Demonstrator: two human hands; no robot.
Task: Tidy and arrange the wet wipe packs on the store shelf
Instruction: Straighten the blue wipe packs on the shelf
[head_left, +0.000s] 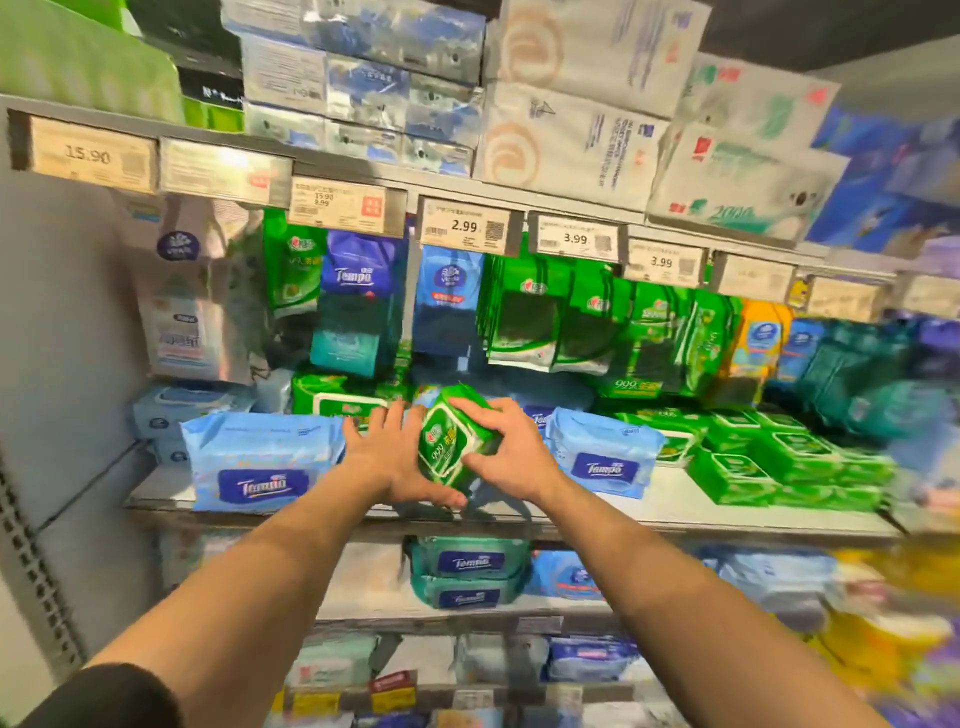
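Both hands (400, 457) (511, 457) grip green wipe pack (451, 441), tilted, above shelf (727, 512).

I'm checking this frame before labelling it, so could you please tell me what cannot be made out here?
- Head view: the lower part of the green pack is covered by the left hand and right hand.
- Head view: packs at the far right are smeared by motion blur.
- Head view: small print on the price tag is too small to read.
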